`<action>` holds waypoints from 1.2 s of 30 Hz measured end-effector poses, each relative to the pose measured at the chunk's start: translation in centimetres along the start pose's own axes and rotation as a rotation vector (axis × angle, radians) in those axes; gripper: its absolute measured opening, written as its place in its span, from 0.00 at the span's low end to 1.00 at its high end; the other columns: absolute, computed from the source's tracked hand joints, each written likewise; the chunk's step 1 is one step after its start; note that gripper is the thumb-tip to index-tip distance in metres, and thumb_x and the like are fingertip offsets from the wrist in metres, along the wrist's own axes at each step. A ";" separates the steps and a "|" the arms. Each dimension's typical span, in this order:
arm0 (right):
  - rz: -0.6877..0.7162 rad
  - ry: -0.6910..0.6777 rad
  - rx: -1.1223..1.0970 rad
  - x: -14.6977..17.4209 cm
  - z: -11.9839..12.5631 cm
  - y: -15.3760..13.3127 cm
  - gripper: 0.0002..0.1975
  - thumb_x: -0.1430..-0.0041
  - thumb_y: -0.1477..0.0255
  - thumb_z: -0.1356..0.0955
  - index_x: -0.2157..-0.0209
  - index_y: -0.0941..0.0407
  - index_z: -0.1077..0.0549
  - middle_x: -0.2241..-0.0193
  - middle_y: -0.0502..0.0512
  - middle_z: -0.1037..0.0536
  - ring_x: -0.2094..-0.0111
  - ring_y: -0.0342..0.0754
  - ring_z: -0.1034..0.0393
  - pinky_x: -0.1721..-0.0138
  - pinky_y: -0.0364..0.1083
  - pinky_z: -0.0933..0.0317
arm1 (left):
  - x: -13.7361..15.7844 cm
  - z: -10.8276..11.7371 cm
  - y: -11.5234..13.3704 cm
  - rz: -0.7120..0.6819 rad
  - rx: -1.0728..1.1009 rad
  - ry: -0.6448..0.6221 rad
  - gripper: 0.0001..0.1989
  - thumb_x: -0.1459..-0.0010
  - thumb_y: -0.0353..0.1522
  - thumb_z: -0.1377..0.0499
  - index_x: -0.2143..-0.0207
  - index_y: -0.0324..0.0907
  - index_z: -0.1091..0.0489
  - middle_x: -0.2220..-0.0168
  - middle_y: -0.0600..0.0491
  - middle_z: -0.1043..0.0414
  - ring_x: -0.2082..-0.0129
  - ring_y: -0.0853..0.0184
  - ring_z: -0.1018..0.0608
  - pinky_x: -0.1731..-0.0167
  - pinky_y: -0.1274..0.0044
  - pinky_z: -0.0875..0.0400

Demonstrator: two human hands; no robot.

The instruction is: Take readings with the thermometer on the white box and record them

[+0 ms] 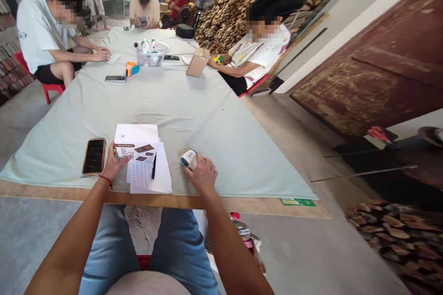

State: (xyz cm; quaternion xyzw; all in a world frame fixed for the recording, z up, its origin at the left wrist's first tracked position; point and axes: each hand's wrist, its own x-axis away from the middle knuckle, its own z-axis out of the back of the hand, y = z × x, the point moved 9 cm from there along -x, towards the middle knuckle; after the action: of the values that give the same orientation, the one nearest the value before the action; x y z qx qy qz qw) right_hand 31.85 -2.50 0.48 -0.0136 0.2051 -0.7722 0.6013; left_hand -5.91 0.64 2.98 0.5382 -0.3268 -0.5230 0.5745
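My left hand (116,164) grips the left side of a white cardboard box (136,134) printed with brown bars and lettering, near the table's front edge. The thumb lies across its printed face. Under and in front of the box are sheets of paper (161,182), one covered in handwriting, with a black pen (154,167) on them. My right hand (203,174) is closed around a small white device (188,158) with a blue rim and small blue dots, resting on the cloth. A phone in an orange-brown case (93,156) lies left of my left hand.
A pale green cloth (152,101) covers the long table. Farther back are a clear basin of bottles (152,57), an orange and blue tape dispenser-like object (132,69), another phone (116,79) and a brown carton (198,61). People sit along both sides and at the far end.
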 end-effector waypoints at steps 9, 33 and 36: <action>-0.018 -0.178 -0.703 -0.5 1.5 -4.3 0.16 0.44 0.62 0.33 0.58 0.57 0.27 0.65 0.57 0.23 0.64 0.51 0.29 0.63 0.46 0.37 | -1.7 -1.8 -0.1 -0.022 0.020 -0.030 0.30 0.51 0.52 0.38 0.53 0.41 0.32 0.57 0.45 0.24 0.55 0.57 0.23 0.53 0.65 0.29; -0.035 -0.218 -1.170 0.6 0.1 -18.3 0.16 0.52 0.57 0.33 0.71 0.56 0.28 0.75 0.52 0.23 0.71 0.49 0.30 0.70 0.46 0.34 | -1.9 -1.8 -0.7 -0.134 -0.313 0.107 0.24 0.40 0.50 0.49 0.59 0.40 0.27 0.62 0.45 0.25 0.59 0.55 0.23 0.56 0.64 0.28; -0.051 -0.239 -1.161 0.7 -0.2 -18.2 0.16 0.52 0.56 0.33 0.71 0.56 0.28 0.74 0.53 0.23 0.70 0.49 0.31 0.68 0.46 0.35 | -1.9 -1.9 -0.6 -0.142 -0.310 0.108 0.25 0.39 0.50 0.49 0.59 0.39 0.27 0.62 0.44 0.25 0.59 0.55 0.23 0.56 0.64 0.28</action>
State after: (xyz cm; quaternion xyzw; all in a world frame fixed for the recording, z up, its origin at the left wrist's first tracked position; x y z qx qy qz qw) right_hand 14.78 0.47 6.18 -0.4321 0.5243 -0.5409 0.4957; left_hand -4.78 3.02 2.37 0.4923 -0.1721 -0.5766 0.6289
